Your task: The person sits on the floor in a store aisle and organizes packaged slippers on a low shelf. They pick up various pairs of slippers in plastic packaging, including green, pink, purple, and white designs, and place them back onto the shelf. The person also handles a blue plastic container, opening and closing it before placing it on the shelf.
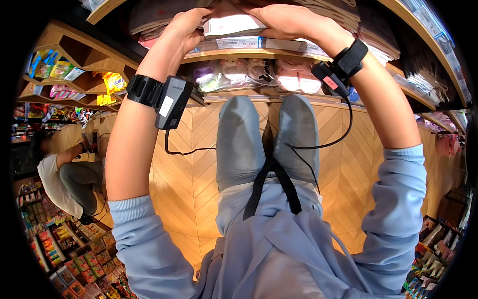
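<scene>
At the top of the head view, my left hand (188, 28) and my right hand (282, 20) are on either side of a pale folded cloth item (235, 24) on a shelf, both gripping its edges. Some of the fingers are hidden behind or under the fabric. Stacks of folded grey-beige textiles (336, 13) lie to the right, and another folded stack (149, 18) to the left. A price label strip (239, 43) runs along the shelf edge just below the item. Each of my wrists wears a black strap with a small cabled device.
Below, a lower shelf holds plastic-wrapped slippers (298, 80). Wooden cubbies with bright packets (114, 82) stand to the left. A person (71, 179) crouches on the far left. Racks of small packaged goods (82, 265) fill the lower left. More shelving (425, 86) curves along the right.
</scene>
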The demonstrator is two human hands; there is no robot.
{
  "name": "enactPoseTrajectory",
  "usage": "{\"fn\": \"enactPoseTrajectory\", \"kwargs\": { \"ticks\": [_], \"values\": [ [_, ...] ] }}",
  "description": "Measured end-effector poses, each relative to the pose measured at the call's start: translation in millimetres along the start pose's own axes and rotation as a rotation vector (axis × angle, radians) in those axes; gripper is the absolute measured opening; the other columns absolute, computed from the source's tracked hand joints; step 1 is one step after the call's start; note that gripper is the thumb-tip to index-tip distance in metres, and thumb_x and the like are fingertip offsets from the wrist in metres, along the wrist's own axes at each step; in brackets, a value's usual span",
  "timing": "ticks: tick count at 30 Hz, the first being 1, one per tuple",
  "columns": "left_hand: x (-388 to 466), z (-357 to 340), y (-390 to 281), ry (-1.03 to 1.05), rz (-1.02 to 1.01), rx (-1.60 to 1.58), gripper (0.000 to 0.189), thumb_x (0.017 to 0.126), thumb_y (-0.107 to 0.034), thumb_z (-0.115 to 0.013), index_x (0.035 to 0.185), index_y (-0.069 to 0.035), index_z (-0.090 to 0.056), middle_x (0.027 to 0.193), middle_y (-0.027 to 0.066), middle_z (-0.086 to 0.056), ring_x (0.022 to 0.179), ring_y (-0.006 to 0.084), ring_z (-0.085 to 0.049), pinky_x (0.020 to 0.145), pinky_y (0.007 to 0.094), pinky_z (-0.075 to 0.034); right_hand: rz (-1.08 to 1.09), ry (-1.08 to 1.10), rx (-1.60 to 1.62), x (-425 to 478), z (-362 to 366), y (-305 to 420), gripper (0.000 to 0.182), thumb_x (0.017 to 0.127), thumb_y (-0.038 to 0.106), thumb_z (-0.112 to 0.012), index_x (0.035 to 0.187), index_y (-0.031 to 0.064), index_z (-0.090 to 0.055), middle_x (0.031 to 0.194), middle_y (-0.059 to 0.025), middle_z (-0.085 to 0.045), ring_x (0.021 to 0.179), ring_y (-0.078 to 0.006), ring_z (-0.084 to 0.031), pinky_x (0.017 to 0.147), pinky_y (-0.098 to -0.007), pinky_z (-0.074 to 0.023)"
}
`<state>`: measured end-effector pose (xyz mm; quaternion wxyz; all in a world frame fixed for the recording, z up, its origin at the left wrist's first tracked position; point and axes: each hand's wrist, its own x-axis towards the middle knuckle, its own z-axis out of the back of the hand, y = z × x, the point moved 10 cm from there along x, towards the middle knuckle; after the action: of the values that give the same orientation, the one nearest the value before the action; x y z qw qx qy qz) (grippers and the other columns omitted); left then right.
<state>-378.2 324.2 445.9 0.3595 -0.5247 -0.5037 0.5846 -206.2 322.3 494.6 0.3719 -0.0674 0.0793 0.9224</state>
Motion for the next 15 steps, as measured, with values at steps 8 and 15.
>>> {"fn": "enactPoseTrajectory", "kwargs": {
  "ticks": [8,15],
  "values": [
    [-1.2,-11.6,-15.3,0.048,0.010,-0.289,0.032,0.103,-0.014,-0.039,0.127,0.005,-0.049,0.119,0.0191,-0.054,0.113,0.0343,-0.055,0.099,0.0500,-0.053,-0.079,-0.357,0.152,27.4,46.9,-47.0,0.039,0.092,0.027,-0.053,0.120,0.0006,-0.058,0.103,-0.0234,-0.066,0.099,-0.0367,-0.063,0.086,-0.0461,-0.0494],
    [-20.1,5.1,-3.3,-0.066,0.083,-0.200,0.032,0.101,-0.018,-0.039,0.125,0.003,-0.046,0.113,0.0196,-0.053,0.103,0.0344,-0.053,0.102,0.0536,-0.041,-0.016,-0.208,0.185,31.7,47.2,-39.8,0.048,0.086,0.028,-0.057,0.119,-0.0072,-0.054,0.100,-0.0280,-0.061,0.101,-0.0382,-0.060,0.089,-0.0457,-0.0472]
  ]
}}
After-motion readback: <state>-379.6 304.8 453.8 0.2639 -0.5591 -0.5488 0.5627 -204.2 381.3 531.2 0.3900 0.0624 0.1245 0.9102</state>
